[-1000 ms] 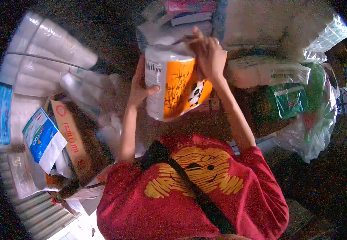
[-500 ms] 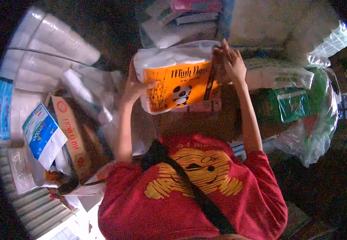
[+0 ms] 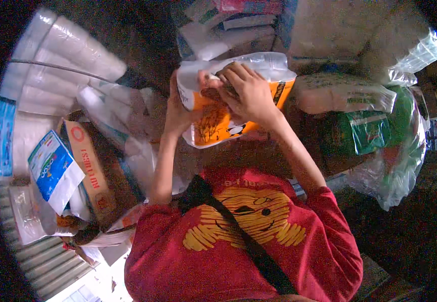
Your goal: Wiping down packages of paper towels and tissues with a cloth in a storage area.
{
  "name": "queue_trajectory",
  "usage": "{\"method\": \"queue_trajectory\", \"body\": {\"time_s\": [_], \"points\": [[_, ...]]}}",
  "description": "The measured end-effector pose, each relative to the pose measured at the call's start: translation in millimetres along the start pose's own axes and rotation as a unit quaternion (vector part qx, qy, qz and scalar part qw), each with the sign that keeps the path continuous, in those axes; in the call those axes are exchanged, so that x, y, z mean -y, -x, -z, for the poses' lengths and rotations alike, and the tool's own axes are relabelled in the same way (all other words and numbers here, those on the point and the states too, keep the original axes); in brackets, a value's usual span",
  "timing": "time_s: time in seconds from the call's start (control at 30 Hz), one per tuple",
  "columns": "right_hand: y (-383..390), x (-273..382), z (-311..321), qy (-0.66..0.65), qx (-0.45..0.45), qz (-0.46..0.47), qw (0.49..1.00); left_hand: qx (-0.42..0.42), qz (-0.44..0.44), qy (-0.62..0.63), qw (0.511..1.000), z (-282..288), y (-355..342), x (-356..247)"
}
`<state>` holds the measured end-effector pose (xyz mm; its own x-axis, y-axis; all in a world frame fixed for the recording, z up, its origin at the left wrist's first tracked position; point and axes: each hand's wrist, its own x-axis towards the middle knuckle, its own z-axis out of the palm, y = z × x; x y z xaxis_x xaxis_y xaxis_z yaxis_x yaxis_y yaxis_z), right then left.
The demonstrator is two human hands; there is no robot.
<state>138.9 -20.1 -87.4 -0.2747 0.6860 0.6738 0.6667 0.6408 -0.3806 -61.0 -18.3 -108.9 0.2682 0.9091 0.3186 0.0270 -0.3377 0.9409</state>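
Observation:
A pack of paper rolls [image 3: 223, 132], wrapped in clear and orange plastic with a panda picture, is in front of my chest, tilted up at its right side. My left hand [image 3: 179, 110] grips the pack's left side, its thumb on the front. Across the upper front of the pack lies my right hand [image 3: 248, 93], its fingers bent and bunched near the upper left edge. A small pale bit shows at those fingertips, too blurred to name. My right hand hides part of the orange front.
Wrapped white rolls [image 3: 72, 55] are stacked at the left, near an open cardboard box [image 3: 88, 166] and a blue-and-white packet [image 3: 52, 166]. To the right are a clear-wrapped bundle [image 3: 347, 96], a green package [image 3: 364, 132] and loose clear plastic [image 3: 394, 186]. More wrapped packs [image 3: 233, 38] stand beyond.
My right hand has moved left from the pack's upper right corner across its front, and its fingers have bunched. The pack has turned, its right side rising. My left hand still holds its left side.

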Motion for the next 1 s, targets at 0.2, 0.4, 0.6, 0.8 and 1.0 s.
{"method": "queue_trajectory", "body": {"time_s": [0.2,0.4,0.6,0.8,1.0], "points": [[41,-88,3,0.168,0.023,-0.097,0.981,-0.059,0.033,-0.01,0.998,6,7,25],[95,-157,13,0.079,-0.01,-0.28,0.957,-0.099,0.033,0.021,0.994,17,19,38],[118,-172,14,-0.229,-0.218,-0.347,0.883,-0.126,-0.041,0.008,0.991,23,23,38],[95,-178,75,-0.216,-0.371,-0.301,0.852,-0.1,-0.082,-0.091,0.987,29,8,0],[23,-91,109,-0.354,-0.276,-0.312,0.837,-0.18,-0.087,0.009,0.98,89,22,49]]}}
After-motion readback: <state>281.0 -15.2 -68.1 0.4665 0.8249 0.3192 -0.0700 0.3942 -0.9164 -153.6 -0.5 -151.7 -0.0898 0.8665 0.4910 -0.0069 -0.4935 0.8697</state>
